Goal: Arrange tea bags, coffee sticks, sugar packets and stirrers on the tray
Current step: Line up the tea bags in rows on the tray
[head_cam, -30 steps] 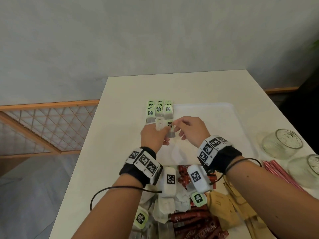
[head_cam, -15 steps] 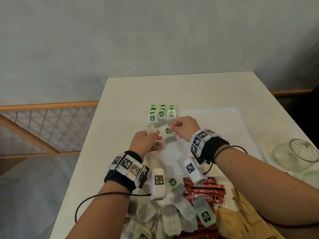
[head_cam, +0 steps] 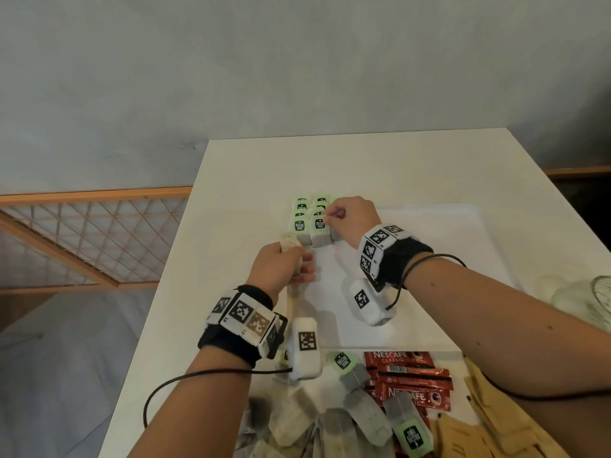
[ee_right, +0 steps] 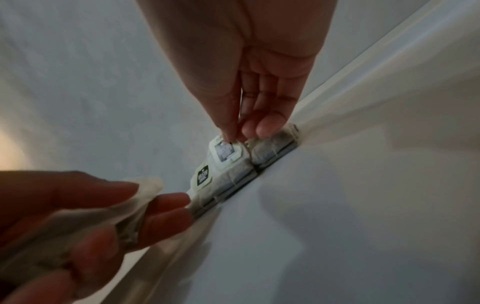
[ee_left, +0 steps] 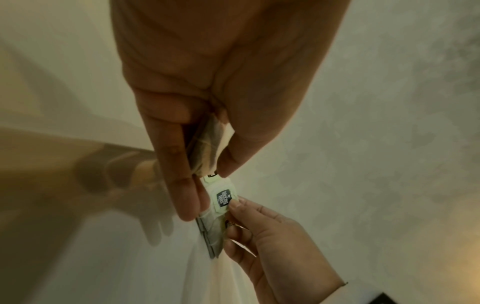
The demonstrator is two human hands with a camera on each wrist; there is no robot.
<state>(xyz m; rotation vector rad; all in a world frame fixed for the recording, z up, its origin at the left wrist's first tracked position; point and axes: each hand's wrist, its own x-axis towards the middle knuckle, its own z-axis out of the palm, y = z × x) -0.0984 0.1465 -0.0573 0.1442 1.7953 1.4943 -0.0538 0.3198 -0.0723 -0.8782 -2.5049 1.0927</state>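
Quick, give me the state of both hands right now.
Left hand: closed around spare tea bags.
Right hand: pinching the green tag of a tea bag in the tray's row.

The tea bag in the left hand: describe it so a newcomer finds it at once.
Start at the white tray, where rows of tea bags fill the far left corner. Just nearer, the left hand grips a tea bag. Unlike the laid rows, it is off the tray, with no green tag showing.
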